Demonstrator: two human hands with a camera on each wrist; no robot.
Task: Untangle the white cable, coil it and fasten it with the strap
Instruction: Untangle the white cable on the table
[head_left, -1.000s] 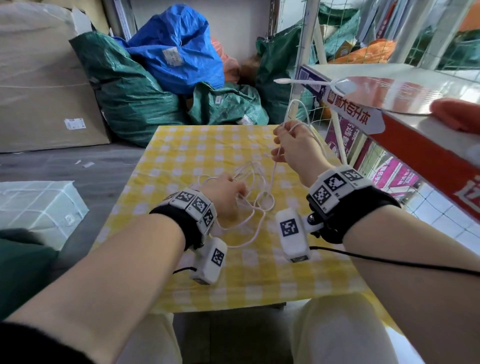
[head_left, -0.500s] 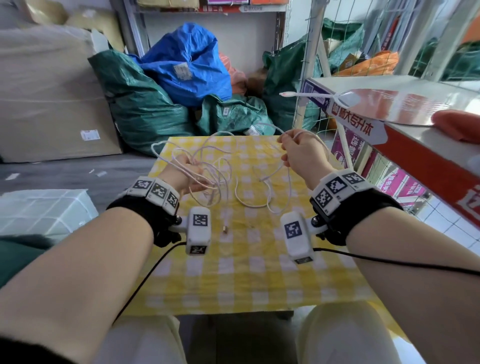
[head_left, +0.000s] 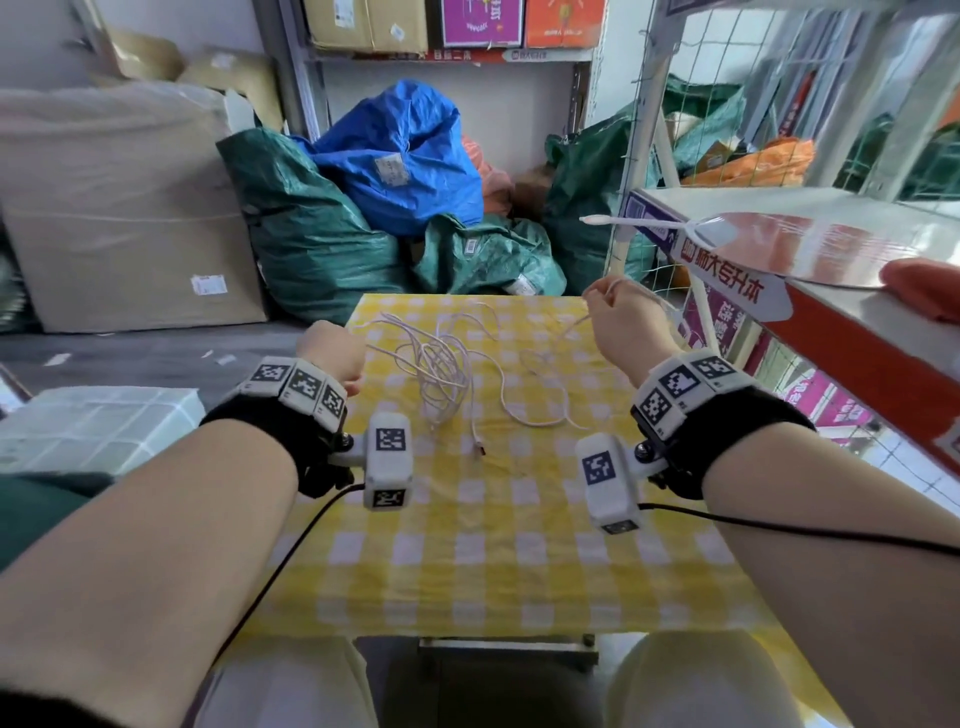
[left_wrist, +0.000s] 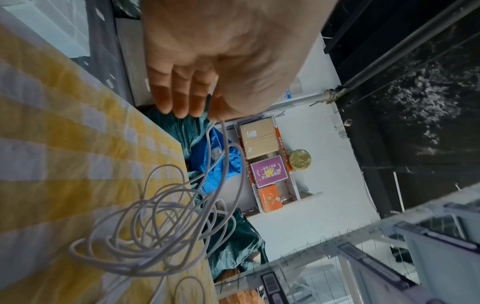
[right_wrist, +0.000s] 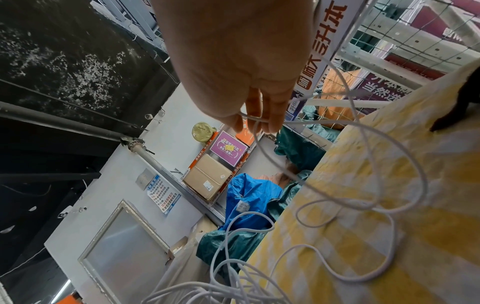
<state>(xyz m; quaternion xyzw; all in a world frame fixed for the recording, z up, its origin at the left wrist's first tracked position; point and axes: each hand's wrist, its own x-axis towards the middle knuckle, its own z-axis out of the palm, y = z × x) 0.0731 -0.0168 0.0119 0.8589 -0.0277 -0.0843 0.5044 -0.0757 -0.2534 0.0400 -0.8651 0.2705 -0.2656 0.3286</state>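
A thin white cable (head_left: 441, 364) lies in a loose tangle on the yellow checked tablecloth (head_left: 467, 561), with one plug end (head_left: 478, 449) pointing toward me. My left hand (head_left: 335, 353) is raised at the table's left edge. In the left wrist view its thumb and fingers (left_wrist: 182, 102) pinch two strands that run down to the cable tangle (left_wrist: 155, 226). My right hand (head_left: 615, 312) is held up at the far right of the table. It pinches a strand between thumb and fingertips (right_wrist: 272, 115), and slack cable loops (right_wrist: 389, 205) trail onto the cloth. I can make out no strap.
A red-and-white counter (head_left: 857, 332) with wire mesh stands close on the right, with a red hand fan (head_left: 810, 244) on top. Green bags (head_left: 311, 234) and a blue bag (head_left: 405, 156) pile up behind the table. A cardboard box (head_left: 124, 218) and a white crate (head_left: 98, 421) stand left.
My left hand lifted the tangle off the cloth and swung out to the left. The hands have drawn apart and the cable is now spread wider between them.
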